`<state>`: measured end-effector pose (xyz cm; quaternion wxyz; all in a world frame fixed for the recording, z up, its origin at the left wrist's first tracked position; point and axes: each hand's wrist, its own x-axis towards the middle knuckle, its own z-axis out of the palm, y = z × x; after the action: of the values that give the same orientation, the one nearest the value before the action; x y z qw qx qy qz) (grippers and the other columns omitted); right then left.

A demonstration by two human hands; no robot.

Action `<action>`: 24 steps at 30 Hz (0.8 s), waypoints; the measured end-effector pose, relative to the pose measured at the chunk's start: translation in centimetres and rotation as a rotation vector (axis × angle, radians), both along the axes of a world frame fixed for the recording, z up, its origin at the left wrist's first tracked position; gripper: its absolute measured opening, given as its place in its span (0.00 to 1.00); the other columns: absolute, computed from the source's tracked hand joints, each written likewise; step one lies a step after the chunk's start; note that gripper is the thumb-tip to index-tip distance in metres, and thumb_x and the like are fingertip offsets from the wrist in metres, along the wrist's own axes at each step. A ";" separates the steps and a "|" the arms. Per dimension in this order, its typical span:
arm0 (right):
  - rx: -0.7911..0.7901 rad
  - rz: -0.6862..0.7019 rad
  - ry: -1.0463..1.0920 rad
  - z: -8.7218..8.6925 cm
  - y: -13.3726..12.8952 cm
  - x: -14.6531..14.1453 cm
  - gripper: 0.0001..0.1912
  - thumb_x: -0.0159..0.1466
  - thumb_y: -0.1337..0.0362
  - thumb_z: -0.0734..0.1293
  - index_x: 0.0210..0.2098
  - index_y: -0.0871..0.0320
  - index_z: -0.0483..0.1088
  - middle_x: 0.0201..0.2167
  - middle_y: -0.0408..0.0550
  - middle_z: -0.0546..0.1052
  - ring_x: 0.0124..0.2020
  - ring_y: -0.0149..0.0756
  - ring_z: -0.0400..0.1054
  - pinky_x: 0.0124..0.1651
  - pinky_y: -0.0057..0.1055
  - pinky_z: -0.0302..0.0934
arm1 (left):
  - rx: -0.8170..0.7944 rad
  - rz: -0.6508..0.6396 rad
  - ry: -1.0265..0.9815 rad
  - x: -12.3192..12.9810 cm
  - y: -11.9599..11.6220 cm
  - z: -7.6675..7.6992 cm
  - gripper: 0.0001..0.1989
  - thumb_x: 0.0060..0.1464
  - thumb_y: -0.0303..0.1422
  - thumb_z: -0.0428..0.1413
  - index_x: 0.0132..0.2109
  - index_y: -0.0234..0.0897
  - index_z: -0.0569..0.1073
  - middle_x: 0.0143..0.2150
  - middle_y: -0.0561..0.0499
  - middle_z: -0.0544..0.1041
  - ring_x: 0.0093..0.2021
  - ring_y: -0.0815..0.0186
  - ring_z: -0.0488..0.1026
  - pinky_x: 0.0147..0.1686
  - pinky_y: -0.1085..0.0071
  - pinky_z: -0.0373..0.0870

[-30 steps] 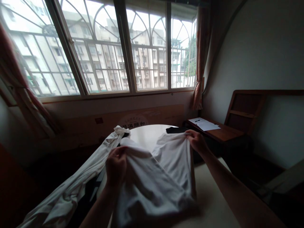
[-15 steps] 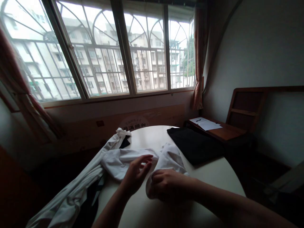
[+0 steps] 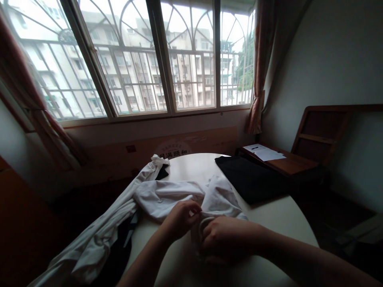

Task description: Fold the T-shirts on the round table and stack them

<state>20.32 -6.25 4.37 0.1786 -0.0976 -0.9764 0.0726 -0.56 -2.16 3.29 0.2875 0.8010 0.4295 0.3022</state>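
Observation:
A white garment (image 3: 170,195) lies across the round table, with two leg- or sleeve-like parts; its exact kind I cannot make out. My left hand (image 3: 184,217) pinches the edge of the opening at the garment's near end, thumb and fingertips together. Beside it, my right hand (image 3: 224,237) curls over the same opening, its fingers bunched into the fabric and mostly hidden. The cloth around that hand is dark and somewhat blurred.
A folded black cloth (image 3: 251,181) lies on the right of the white table (image 3: 269,223). More white clothing (image 3: 113,217) hangs over the left edge, with dark fabric under it. At the back right, papers (image 3: 263,152) and a pen rest on a wooden surface (image 3: 302,162).
My left hand has gone from loosely spread fingers to pinching the edge of the garment's opening. My right hand stays at the opening. The whole view has shifted slightly.

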 end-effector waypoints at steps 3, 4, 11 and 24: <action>-0.007 -0.029 -0.005 0.6 0.1 0.5 0.15 0.64 0.60 0.69 0.22 0.57 0.71 0.21 0.40 0.71 0.23 0.28 0.61 0.28 0.27 0.53 | -0.102 0.141 -0.310 0.2 0.3 0.3 0.05 0.51 0.33 0.57 0.33 0.37 0.74 0.29 0.52 0.75 0.31 0.66 0.71 0.31 0.73 0.67; -0.036 -0.091 0.023 1.0 0.4 0.9 0.18 0.66 0.58 0.68 0.21 0.58 0.69 0.20 0.39 0.69 0.21 0.27 0.59 0.26 0.27 0.51 | -0.173 0.186 -0.453 0.1 0.4 0.6 0.08 0.51 0.37 0.58 0.35 0.37 0.72 0.30 0.53 0.75 0.31 0.66 0.72 0.32 0.72 0.69; -0.240 -0.671 0.234 2.9 3.9 6.7 0.32 0.72 0.46 0.56 0.18 0.59 0.65 0.15 0.40 0.63 0.18 0.27 0.54 0.25 0.28 0.43 | -0.430 0.318 -1.076 -0.5 1.0 1.6 0.19 0.46 0.37 0.64 0.42 0.39 0.66 0.32 0.56 0.75 0.29 0.69 0.74 0.29 0.74 0.70; -0.287 -0.700 -0.026 1.4 2.8 4.7 0.21 0.57 0.47 0.73 0.41 0.55 0.69 0.35 0.46 0.78 0.31 0.37 0.69 0.29 0.27 0.48 | -0.469 0.281 -0.878 -0.4 0.7 1.2 0.20 0.40 0.37 0.65 0.40 0.37 0.67 0.25 0.59 0.71 0.21 0.72 0.68 0.24 0.77 0.63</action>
<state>24.98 -3.44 5.82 0.1647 -0.4501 -0.8660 0.1421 -0.91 -1.46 4.47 0.5691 0.4473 0.4279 0.5413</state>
